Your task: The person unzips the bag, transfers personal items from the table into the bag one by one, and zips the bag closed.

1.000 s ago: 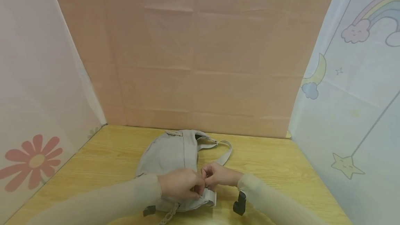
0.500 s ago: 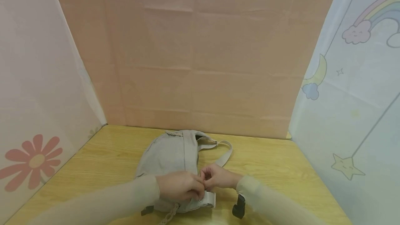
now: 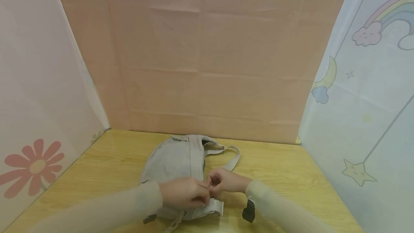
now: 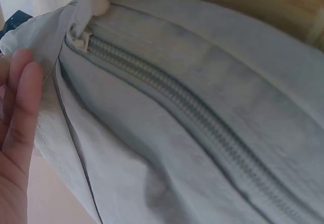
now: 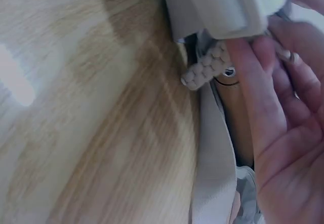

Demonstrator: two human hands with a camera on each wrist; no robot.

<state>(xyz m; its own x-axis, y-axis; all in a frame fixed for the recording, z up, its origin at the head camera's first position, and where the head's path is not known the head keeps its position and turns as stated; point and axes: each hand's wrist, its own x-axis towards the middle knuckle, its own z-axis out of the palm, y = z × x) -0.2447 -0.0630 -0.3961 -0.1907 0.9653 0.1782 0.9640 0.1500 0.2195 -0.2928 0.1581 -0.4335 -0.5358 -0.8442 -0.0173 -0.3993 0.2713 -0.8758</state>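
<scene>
A light grey sling bag (image 3: 169,166) lies on the table, its strap (image 3: 234,159) looped out to the right. My left hand (image 3: 185,192) grips the bag's near end; in the left wrist view its fingers (image 4: 28,100) lie along the cloth edge beside a closed front zipper (image 4: 172,89). My right hand (image 3: 228,181) meets it there, thumb and index finger pinched together. In the right wrist view a braided zipper pull (image 5: 207,67) sticks out from behind those fingers; the pinched part is mostly hidden. A brown surface (image 5: 238,112) with a metal ring shows beside it.
A pale strap buckle (image 5: 243,11) juts from the bag's near end. Another braided pull (image 3: 176,222) hangs at its front. The wooden table (image 3: 284,175) stands between a peach back sheet (image 3: 207,64) and printed side sheets.
The bag stays in place. My left hand has shifted slightly left, and my right hand has made only small movements at the same spot.
</scene>
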